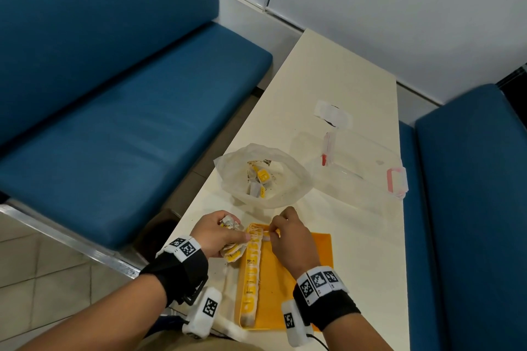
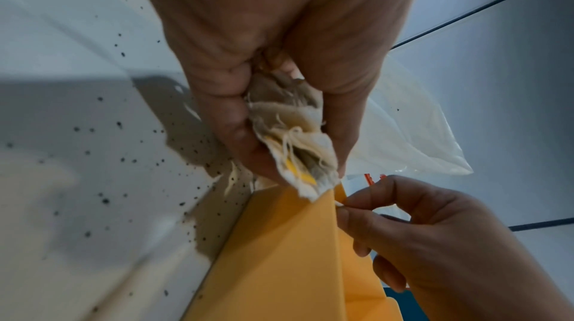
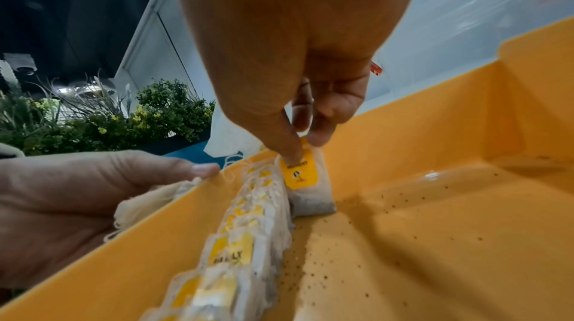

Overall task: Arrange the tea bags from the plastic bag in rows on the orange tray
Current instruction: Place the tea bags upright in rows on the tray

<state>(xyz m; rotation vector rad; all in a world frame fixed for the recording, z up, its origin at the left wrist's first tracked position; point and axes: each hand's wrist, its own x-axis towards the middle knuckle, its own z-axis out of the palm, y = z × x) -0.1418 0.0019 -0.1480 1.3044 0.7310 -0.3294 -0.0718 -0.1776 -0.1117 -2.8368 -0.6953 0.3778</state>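
Observation:
An orange tray (image 1: 302, 273) lies on the cream table near me, with a row of tea bags (image 1: 251, 273) along its left wall. My left hand (image 1: 219, 232) grips a bunch of tea bags (image 2: 295, 144) just left of the tray's far corner. My right hand (image 1: 285, 232) pinches a single tea bag (image 3: 306, 179) by its yellow tag and sets it upright at the far end of the row (image 3: 242, 240). The open plastic bag (image 1: 265, 179) beyond the tray holds several more tea bags (image 1: 258, 181).
A clear lidded box (image 1: 368, 171) with pink latches stands to the right of the plastic bag. A taped white patch (image 1: 332, 112) sits farther back. Blue benches (image 1: 114, 122) flank the table on both sides. Tea dust speckles the tray floor (image 3: 403, 228).

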